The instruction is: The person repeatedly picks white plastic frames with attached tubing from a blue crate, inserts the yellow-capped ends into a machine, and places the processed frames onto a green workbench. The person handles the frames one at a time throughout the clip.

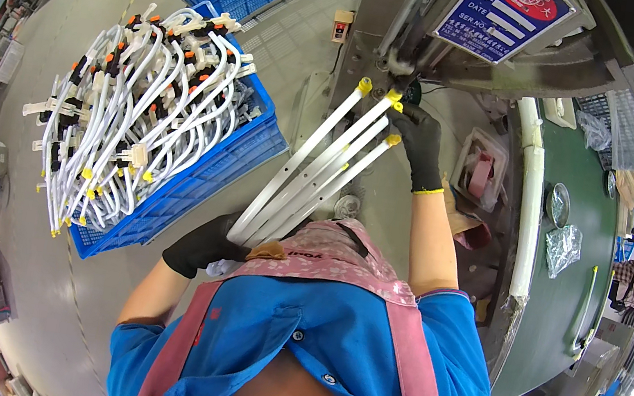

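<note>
**Firm below, gentle above**

We have several white tubes (315, 156) slanting across the space before us, gathered low near the pink apron (395, 283) and fanned apart at their yellow tips (365, 85). Our left hand (209, 243), in a dark glove, is wrapped round the gathered lower ends, though part of that grip is hidden. Our right hand (422, 144), gloved as well, has its fingers closed at the upper end of one of the tubes, beside its yellow tip; the others stand free of it.

To handle these well, we should let the left hand carry the weight and keep the lower ends together, while the right needs only a light pinch. Squeezing hard up there could, we judge, loosen a tip or make the fan cross over itself. Because the tubes are long, a small turn below probably swings the tips widely, so slow wrists serve us best beside the metal machine (380, 9). We cannot tell whether any tip touches it. On our left, the loaded blue crate (182, 210) stands near enough to deserve a watchful elbow.
</note>
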